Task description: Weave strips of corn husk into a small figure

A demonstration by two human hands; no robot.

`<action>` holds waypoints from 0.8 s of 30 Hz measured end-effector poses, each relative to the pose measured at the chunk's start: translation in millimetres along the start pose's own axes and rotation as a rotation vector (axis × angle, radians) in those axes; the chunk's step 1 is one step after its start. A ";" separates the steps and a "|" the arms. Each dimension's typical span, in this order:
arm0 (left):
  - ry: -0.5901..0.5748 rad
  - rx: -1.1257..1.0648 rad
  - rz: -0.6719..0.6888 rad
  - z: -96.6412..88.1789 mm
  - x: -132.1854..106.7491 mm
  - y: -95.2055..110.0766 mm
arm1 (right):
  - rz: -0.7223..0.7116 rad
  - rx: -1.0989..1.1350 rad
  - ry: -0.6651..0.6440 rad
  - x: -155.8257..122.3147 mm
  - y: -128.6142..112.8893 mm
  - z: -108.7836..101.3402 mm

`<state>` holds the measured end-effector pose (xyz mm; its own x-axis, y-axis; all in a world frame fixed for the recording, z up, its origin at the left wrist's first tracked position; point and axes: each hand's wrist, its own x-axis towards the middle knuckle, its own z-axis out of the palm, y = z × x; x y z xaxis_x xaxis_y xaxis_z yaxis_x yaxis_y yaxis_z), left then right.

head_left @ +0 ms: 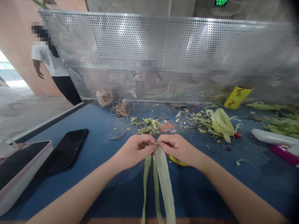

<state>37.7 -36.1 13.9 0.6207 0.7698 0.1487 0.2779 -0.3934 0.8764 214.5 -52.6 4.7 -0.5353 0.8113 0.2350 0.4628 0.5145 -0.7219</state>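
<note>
Above the blue tabletop (196, 189), my left hand (137, 147) and my right hand (179, 147) meet with fingertips nearly touching. Both pinch the upper ends of long, flat, pale green leaf strips (165, 180), which look like corn husk. Three strips hang down toward the table's front edge, the right one widest and palest. My fingers hide the join at the top. A curved yellow band (177, 161) shows partly below my right hand. Just beyond my hands lies a pile of small knotted green pieces (148, 125).
A black phone (68, 149) and a pink-white case (25, 161) lie left. Behind are a twine bundle (122, 109), a husk bunch (221, 123) and a yellow tube (238, 97). A white-and-purple tool (275, 137) lies right. A perforated metal screen (163, 56) borders the table; a person (50, 62) stands beyond.
</note>
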 end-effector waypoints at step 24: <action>0.151 0.544 0.405 2.3 -6.3 0.7 | -0.004 0.149 0.126 4.3 1.1 8.1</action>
<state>35.7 -42.4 12.5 0.6550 0.5552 0.5125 0.3987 -0.8302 0.3897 207.0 -50.8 -0.4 -0.4402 0.8422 0.3113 0.3460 0.4791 -0.8067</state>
